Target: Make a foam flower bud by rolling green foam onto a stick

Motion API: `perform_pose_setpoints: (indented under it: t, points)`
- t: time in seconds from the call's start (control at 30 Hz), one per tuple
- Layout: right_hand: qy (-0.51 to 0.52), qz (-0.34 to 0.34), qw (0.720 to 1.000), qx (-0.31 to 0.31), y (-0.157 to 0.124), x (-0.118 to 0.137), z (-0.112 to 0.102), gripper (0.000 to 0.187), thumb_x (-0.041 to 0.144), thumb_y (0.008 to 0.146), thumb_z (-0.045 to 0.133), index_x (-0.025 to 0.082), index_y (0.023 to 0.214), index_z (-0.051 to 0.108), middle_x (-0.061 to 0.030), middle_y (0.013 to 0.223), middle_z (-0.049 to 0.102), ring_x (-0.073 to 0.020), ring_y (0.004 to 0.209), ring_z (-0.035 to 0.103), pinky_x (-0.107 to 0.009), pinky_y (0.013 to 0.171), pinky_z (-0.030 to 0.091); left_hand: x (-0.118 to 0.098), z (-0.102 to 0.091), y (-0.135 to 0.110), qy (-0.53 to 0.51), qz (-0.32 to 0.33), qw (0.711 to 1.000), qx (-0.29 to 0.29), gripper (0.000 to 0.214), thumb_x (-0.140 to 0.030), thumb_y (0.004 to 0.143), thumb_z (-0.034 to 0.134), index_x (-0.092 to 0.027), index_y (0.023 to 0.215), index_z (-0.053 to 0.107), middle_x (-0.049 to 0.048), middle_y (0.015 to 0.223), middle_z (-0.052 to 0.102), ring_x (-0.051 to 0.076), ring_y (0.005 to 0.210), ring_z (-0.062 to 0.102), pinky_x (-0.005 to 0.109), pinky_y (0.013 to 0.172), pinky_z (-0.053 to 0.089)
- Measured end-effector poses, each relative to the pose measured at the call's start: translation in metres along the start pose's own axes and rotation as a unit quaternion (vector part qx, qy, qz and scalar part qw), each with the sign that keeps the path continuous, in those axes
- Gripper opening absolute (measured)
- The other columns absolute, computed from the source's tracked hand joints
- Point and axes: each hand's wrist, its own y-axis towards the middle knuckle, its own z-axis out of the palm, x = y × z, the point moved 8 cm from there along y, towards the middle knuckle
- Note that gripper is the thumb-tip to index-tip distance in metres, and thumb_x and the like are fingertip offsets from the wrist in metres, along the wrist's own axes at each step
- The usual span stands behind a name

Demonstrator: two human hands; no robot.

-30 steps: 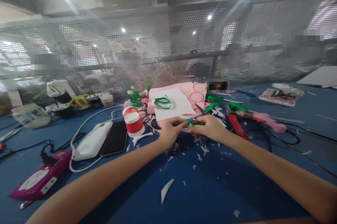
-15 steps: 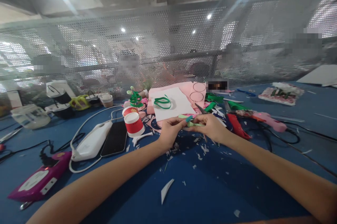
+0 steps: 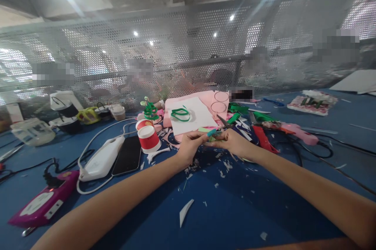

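Intently, the left hand pinches a teal strip above the blue table, the right hand curled close beside it, its hold unclear; apparently fine positioning, the next move calling for steady fingertips, while a clear tub holds contents too blurred to name

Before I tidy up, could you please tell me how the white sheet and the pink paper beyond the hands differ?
The white sheet lies on top, while the pink paper is partly covered by it. The white sheet carries loops of green ribbon; the pink paper shows two thin rings toward its right side. The pink paper also spreads wider than the white sheet. Both lie just beyond the left hand and right hand.
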Motion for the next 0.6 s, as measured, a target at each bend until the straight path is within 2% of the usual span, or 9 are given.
perform_pose_setpoints:
  t: [0.1,0.2,0.37,0.5,0.6]
  points:
    - [-0.027,0.030,0.999,0.001,-0.001,-0.004,0.000,0.039,0.050,0.067,0.063,0.018,0.087,0.071,-0.0044,0.085,0.069,-0.0229,0.089,0.059,-0.042,0.089,0.039,0.000,0.002,0.000,0.003,0.006,1.000,0.018,0.016,-0.031,0.063,0.071,-0.016,0.068,0.071,0.0024,0.067,0.068,0.011,0.060,0.058,0.021,0.060,0.044]
    - [-0.030,0.035,0.999,-0.005,-0.002,-0.004,-0.002,0.037,0.049,0.067,0.063,0.016,0.083,0.072,-0.0046,0.083,0.069,-0.0224,0.089,0.059,-0.039,0.088,0.039,0.003,0.005,0.001,0.010,-0.007,0.999,0.036,0.024,-0.034,0.064,0.070,-0.016,0.079,0.072,0.0051,0.077,0.070,0.013,0.064,0.060,0.022,0.057,0.045]
    - [-0.026,0.023,0.999,0.017,-0.001,-0.004,0.000,0.035,0.047,0.067,0.064,0.015,0.079,0.072,-0.0047,0.079,0.068,-0.0200,0.083,0.059,-0.035,0.084,0.041,0.004,0.007,0.001,0.007,-0.035,0.997,0.067,0.034,-0.030,0.061,0.072,-0.014,0.092,0.069,0.0092,0.094,0.069,0.018,0.079,0.064,0.026,0.069,0.049]
    - [-0.086,0.034,0.996,0.020,-0.001,-0.012,-0.003,0.039,0.050,0.063,0.066,0.012,0.065,0.071,-0.0026,0.057,0.059,-0.0149,0.058,0.052,-0.031,0.065,0.043,0.009,0.012,-0.003,0.040,-0.098,0.987,0.121,0.052,-0.022,0.051,0.078,-0.013,0.101,0.064,0.0117,0.095,0.068,0.020,0.080,0.065,0.030,0.074,0.051]
    - [-0.161,0.030,0.986,-0.007,-0.001,-0.015,-0.008,0.041,0.052,0.064,0.064,0.012,0.054,0.067,0.0031,0.041,0.041,-0.0086,0.043,0.035,-0.025,0.047,0.032,0.009,0.009,-0.003,0.072,-0.098,0.986,0.110,0.051,-0.022,0.050,0.079,-0.012,0.098,0.065,0.0110,0.090,0.070,0.019,0.076,0.066,0.030,0.072,0.051]
